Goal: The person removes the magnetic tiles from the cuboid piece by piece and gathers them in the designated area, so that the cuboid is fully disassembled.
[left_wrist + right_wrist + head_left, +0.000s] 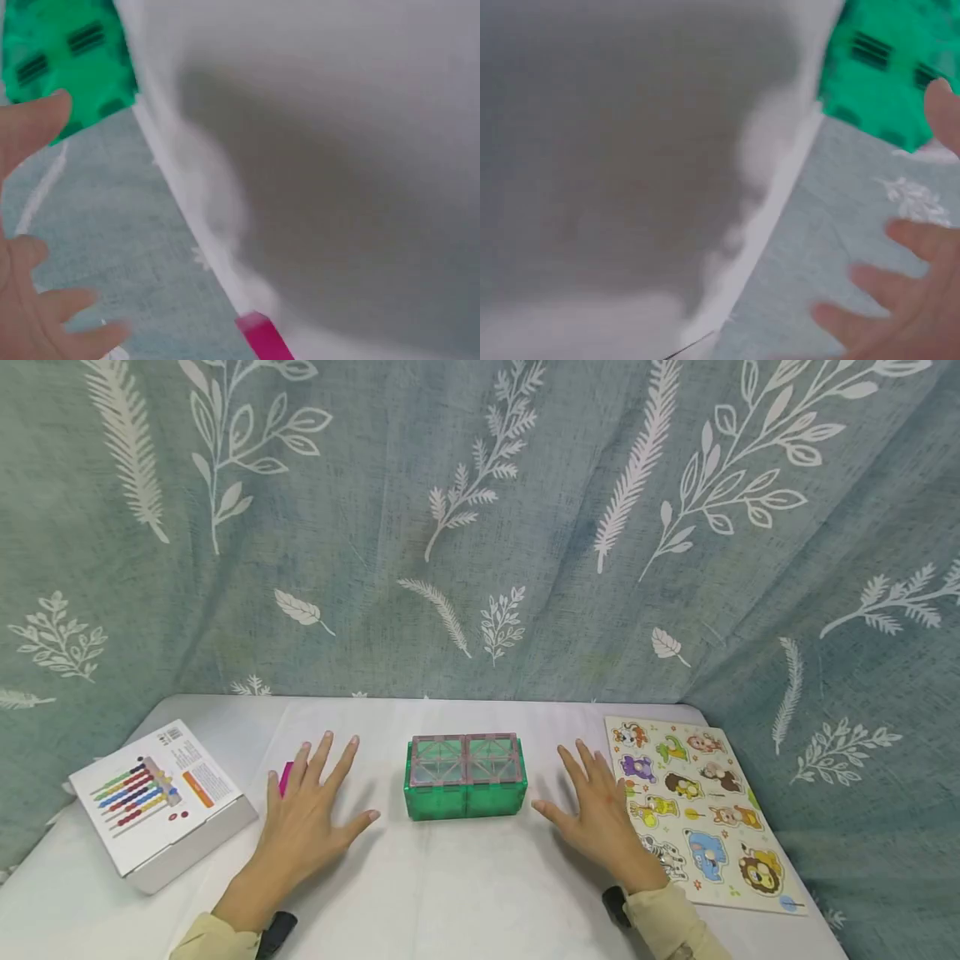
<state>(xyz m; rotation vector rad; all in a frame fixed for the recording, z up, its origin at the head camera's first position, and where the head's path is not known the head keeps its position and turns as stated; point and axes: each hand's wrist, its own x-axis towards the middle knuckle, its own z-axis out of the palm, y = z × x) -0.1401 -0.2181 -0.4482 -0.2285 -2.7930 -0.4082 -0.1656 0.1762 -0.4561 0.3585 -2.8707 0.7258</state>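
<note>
A box built of translucent tiles, green at the sides with two pinkish-framed squares on top, stands mid-table. To its left my left hand is held over the table with fingers spread, holding nothing. My right hand is on the other side, fingers likewise spread and nothing in them. Both thumbs point in toward the box, apart from it in the head view. In the left wrist view the thumb overlaps the box's green side; the right wrist view has its green side behind the thumb.
A white carton with a bead abacus picture lies at the left. Partly behind my left fingers is a magenta piece. A wooden animal puzzle board lies at the right, under my right wrist in view. Patterned fabric hangs behind the table.
</note>
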